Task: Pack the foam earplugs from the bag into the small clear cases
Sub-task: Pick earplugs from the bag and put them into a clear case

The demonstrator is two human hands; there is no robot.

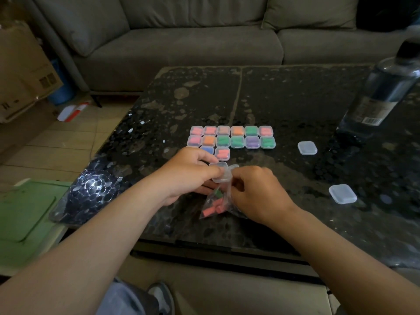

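Close by, the bag of foam earplugs lies on the dark table, right under both hands. The left hand is curled round a little clear case and the right hand pinches its other side, so I think they are popping it open, and next a hand must dip into the bag for earplugs. Farther back sit rows of filled cases, with two empty cases off to the right.

Home living room: sofa, coffee table
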